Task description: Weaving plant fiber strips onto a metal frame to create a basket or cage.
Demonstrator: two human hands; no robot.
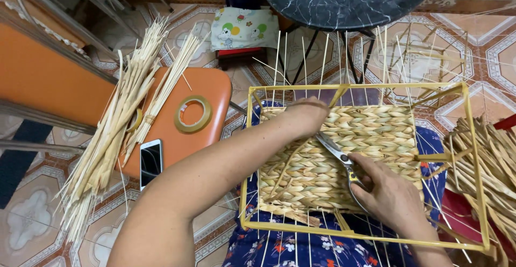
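Observation:
A yellow wire frame (pixel 359 88) rests on my lap, its bottom filled with woven straw braid (pixel 371 132). My left hand (pixel 308 114) reaches across the weave and presses on its far left part, fingers curled onto the braid. My right hand (pixel 388 194) grips the handles of metal scissors (pixel 334 149), whose blades point up and left toward my left hand, just above the weave. Thin straw spokes stick out past the frame on all sides.
An orange stool (pixel 207 138) at left carries a tape roll (pixel 193 114), a phone (pixel 151 161) and long straw bundles (pixel 115 132). Behind the frame stands a dark round table (pixel 349 1). More straw braid (pixel 489 165) lies at right on the tiled floor.

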